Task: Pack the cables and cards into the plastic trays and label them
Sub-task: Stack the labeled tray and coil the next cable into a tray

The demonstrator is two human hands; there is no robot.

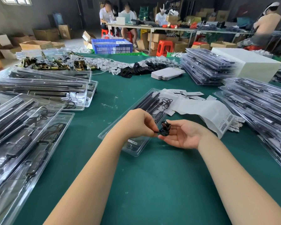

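Note:
A clear plastic tray (133,148) lies slantwise on the green table, with black rods and a thin coiled cable in its far end. Just above its near end I hold a small coiled black cable (165,129) between both hands. My left hand (136,123) pinches the cable's end with thumb and fingers. My right hand (183,133) lies palm up beside it, fingertips touching the coil from below. A strip of white barcode labels (224,125) and loose white cards (185,94) lie right of the tray.
Filled clear trays are spread at the left (31,127) and stacked at the right (258,108) and far right (204,65). Brass parts (55,64), white tags and black pieces lie across the far table. A white box (250,65) stands far right. People sit at a bench behind.

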